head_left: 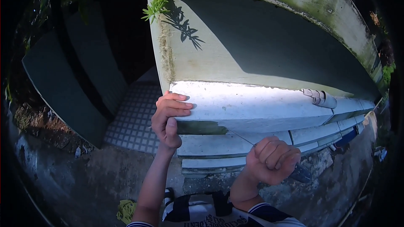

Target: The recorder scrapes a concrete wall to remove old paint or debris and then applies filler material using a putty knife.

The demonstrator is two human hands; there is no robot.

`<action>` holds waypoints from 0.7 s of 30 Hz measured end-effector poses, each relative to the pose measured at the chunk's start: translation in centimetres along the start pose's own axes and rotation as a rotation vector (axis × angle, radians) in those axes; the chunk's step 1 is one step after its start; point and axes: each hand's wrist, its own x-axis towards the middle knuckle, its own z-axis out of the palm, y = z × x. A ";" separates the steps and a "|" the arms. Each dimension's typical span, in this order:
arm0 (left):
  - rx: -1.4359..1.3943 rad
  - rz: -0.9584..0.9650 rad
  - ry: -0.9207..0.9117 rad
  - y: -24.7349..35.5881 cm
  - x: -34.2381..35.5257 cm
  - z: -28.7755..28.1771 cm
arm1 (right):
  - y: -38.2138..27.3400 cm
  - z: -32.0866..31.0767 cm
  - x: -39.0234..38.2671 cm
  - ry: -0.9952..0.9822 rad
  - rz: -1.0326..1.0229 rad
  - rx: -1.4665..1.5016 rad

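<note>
Dark printed lettering runs in rows across a pale part of the person's shirt, partly cut off by the view's lower edge.

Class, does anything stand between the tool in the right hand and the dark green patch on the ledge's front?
Nothing visible does. From the right hand, the tool's thin shaft points at the patch's right end; the left hand is on the ledge beyond the left end.

There are 1 bare left hand, 1 bare right hand, 1 thin-bladed tool with dark handle, 3 white stepped ledges, 1 crumpled yellow-green cloth, apparently 1 pale grey rolled sheet.
</note>
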 end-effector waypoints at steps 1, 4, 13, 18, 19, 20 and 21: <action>-0.005 -0.001 -0.003 -0.1 0.0 0.2 | 0.2 -0.1 0.0 0.014 0.028 -0.008; 0.004 -0.023 0.003 0.1 -0.1 -0.4 | -1.5 0.1 1.1 0.031 0.004 0.186; -0.002 0.000 0.038 -0.1 0.0 -0.4 | -1.1 -1.1 -0.1 0.017 -0.025 0.144; -0.013 0.000 0.034 -0.1 0.1 0.2 | 1.0 -2.2 -0.4 0.078 -0.026 0.063; -0.014 0.000 0.031 -0.1 0.1 0.2 | 0.9 -2.3 -0.2 0.041 -0.014 0.056; -0.011 -0.002 0.028 -0.1 0.0 0.0 | 0.7 -2.2 -0.2 0.009 0.000 0.050; -0.004 -0.003 0.032 -0.1 0.0 -0.2 | 0.3 -2.1 -0.1 0.013 0.002 0.051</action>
